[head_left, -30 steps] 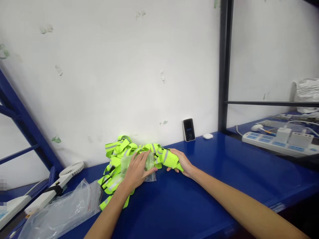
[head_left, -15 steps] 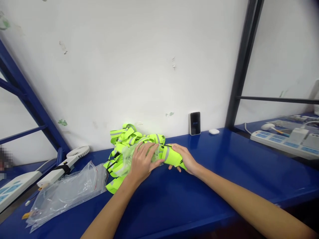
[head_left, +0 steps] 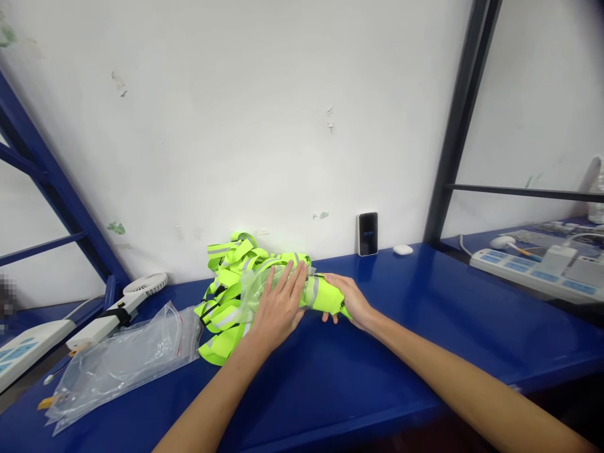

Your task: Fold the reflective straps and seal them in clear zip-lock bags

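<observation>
A bundle of neon-yellow reflective straps (head_left: 325,297) with grey bands lies partly inside a clear plastic bag (head_left: 250,289). My right hand (head_left: 352,301) is closed around the bundle's right end, with some fingertips showing below it. My left hand (head_left: 279,308) lies over the bag with its fingers stretched out. Its palm covers the middle of the bundle, and its thumb is by the near edge. Behind and to the left, touching or close to the bag, is a loose heap of the same yellow straps (head_left: 221,314) with black parts.
Flat clear zip bags (head_left: 127,358) lie at left on the blue table (head_left: 358,390). Behind them are a white handheld fan (head_left: 146,284) and a power strip (head_left: 28,349). A small clock display (head_left: 367,234) leans on the wall beside a white case (head_left: 402,250). Another power strip (head_left: 533,274) lies at far right.
My left hand's fingers have straightened and shifted slightly right over the bundle. The plastic bag has slid a little right too. My right hand keeps its hold.
</observation>
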Demonstrator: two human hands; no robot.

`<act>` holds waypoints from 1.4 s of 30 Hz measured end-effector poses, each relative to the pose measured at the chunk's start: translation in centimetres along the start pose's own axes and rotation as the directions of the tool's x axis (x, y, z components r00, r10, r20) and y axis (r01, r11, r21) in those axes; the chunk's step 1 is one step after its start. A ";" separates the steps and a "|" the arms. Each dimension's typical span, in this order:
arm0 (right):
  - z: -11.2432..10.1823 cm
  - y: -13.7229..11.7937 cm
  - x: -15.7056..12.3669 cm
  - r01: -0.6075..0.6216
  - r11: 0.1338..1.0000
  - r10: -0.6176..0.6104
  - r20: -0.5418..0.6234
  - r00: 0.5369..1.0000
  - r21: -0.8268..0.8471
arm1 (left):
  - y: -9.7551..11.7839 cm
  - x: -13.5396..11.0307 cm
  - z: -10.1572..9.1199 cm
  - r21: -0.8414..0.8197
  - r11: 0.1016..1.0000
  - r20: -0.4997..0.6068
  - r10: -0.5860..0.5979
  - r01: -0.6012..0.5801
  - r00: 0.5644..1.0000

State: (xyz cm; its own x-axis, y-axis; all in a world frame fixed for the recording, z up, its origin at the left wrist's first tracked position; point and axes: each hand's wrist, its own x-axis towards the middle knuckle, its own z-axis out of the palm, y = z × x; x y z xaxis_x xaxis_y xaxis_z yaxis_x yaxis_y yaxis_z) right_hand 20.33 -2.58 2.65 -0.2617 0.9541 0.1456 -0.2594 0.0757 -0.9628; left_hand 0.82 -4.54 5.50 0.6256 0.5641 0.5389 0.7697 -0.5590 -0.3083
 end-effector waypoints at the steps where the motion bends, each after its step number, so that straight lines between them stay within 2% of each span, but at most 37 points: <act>1: 0.1 -0.1 -0.1 -0.004 1.000 0.004 0.018 1.000 -0.006 | -0.1 0.0 0.1 0.008 0.999 -0.010 -0.032 0.032 0.999; 6: 0.6 0.0 -0.4 0.046 0.991 -0.040 0.053 0.998 -0.123 | 0.5 -0.1 0.4 -0.054 0.995 -0.037 -0.088 0.086 0.995; 11: 0.8 -0.3 -0.7 0.119 0.959 -0.140 -0.063 0.988 -0.256 | 2.0 0.0 -0.2 -0.154 0.988 -0.027 -0.015 0.011 1.000; 14: 0.9 -0.8 -0.8 0.138 0.951 -0.175 -0.115 0.978 -0.276 | 1.7 0.0 -0.5 -0.114 0.993 -0.008 0.020 -0.021 1.000; 19: 1.1 -0.9 -0.7 0.119 0.948 -0.149 -0.078 0.986 -0.296 | 1.1 0.1 0.0 -0.052 0.999 -0.034 -0.018 0.016 0.999; 27: 1.1 0.8 -0.3 0.120 0.955 -0.134 -0.036 0.990 -0.271 | 1.9 0.2 1.6 -0.161 0.987 -0.037 -0.017 0.011 0.999; 31: 1.4 1.5 -0.2 0.150 0.916 -0.213 -0.134 0.968 -0.372 | 2.2 0.4 2.1 -0.173 0.985 -0.016 0.005 -0.008 1.000; 33: 1.4 1.5 -0.3 0.138 0.926 -0.203 -0.156 0.967 -0.351 | 2.0 0.4 2.3 -0.180 0.984 -0.007 -0.005 0.004 1.000; 36: 1.1 1.0 -0.4 0.069 0.981 -0.078 -0.044 0.996 -0.181 | 1.4 0.1 2.8 -0.203 0.975 -0.024 -0.099 0.092 0.995; 38: 0.7 0.4 -0.5 0.075 0.991 -0.069 0.058 0.996 -0.111 | 0.8 -0.2 3.0 -0.220 0.961 -0.042 -0.179 0.165 0.983; 42: 0.1 -0.4 -0.6 0.139 0.958 -0.110 0.125 0.986 -0.250 | 0.3 -0.6 3.3 -0.264 0.946 -0.059 -0.210 0.188 0.976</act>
State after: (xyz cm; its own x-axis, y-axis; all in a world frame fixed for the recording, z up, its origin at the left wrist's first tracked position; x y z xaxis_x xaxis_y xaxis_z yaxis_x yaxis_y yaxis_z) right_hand 20.54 -3.22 2.99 -0.3453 0.8964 0.2779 -0.0524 0.2772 -0.9594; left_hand 1.06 -3.03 2.53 0.4410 0.6323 0.6369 0.8123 -0.5831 0.0165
